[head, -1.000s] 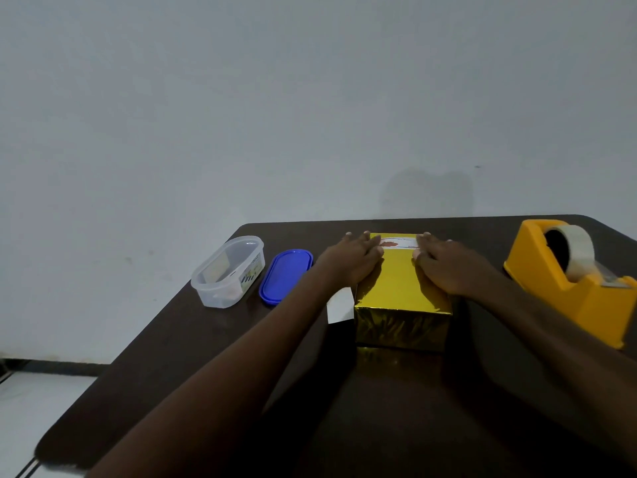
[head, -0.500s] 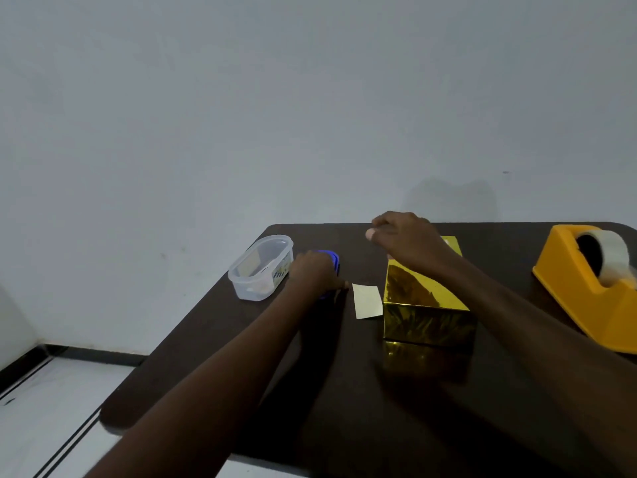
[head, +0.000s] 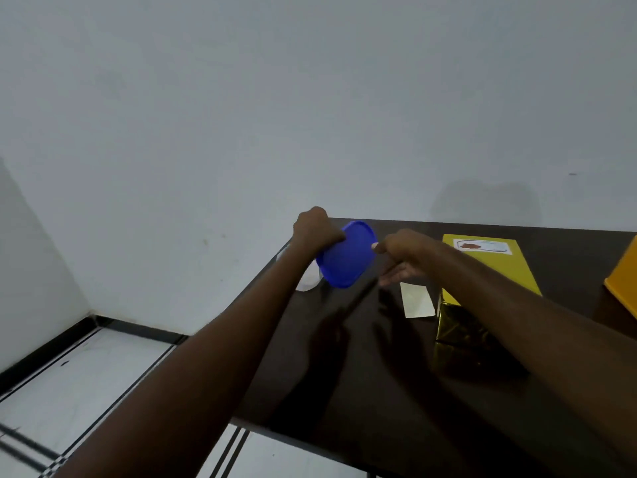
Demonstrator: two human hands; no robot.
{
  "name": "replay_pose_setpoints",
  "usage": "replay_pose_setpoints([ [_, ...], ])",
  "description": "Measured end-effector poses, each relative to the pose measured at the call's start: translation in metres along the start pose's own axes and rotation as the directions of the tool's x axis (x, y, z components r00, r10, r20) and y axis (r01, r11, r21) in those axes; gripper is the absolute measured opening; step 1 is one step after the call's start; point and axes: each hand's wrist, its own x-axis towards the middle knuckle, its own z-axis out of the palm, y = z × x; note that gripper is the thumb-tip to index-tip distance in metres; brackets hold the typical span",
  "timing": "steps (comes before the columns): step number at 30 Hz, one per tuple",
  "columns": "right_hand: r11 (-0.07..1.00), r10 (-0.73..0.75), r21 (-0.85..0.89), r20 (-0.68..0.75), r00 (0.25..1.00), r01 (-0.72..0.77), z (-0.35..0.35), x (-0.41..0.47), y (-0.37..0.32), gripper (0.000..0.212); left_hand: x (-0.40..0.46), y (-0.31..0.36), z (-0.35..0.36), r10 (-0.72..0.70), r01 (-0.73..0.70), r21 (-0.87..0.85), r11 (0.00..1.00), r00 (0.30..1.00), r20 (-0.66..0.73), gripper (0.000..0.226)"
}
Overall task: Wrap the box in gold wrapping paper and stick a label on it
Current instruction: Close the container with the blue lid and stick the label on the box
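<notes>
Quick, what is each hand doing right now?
Left hand: holds the blue lid.
Right hand: at the lid's edge; grip cannot be told.
</notes>
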Motion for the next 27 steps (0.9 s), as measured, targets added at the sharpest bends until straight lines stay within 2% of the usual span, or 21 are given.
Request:
replay_pose_setpoints([
  [3,0.999,-0.049,0.014,0.013,0.999,0.049,0.012,0.009,-0.001,0.048,0.004,-0.010,-0.020,-0.097,0.111,-0.279,0.954,0.993,0.064,0.019],
  [5,0.988,-0.126,0.087,-0.021,0.992,0.127,0.019,0.014,-0.007,0.038,0.009,-0.018,-0.031,-0.118,0.136,-0.356,0.925,0.990,0.071,0.018],
  [8,0.972,-0.189,0.129,-0.074,0.979,0.197,0.035,0.019,-0.022,0.027,0.016,-0.033,-0.046,-0.121,0.124,-0.327,0.937,0.992,0.029,0.027],
  [14,0.976,-0.208,0.043,-0.102,0.973,0.213,0.074,0.035,-0.038,0.038,0.024,-0.067,-0.054,-0.122,0.128,-0.217,0.968,0.992,0.043,0.022],
  [21,0.969,-0.231,-0.129,-0.178,0.956,0.211,0.095,0.059,-0.029,0.019,0.029,-0.100,-0.034,-0.152,0.172,-0.214,0.962,0.983,0.105,0.023],
  [27,0.987,-0.153,0.025,-0.116,0.981,0.156,0.099,0.058,-0.023,0.031,0.027,-0.115,-0.025,-0.227,0.273,-0.372,0.887,0.960,0.163,0.030],
])
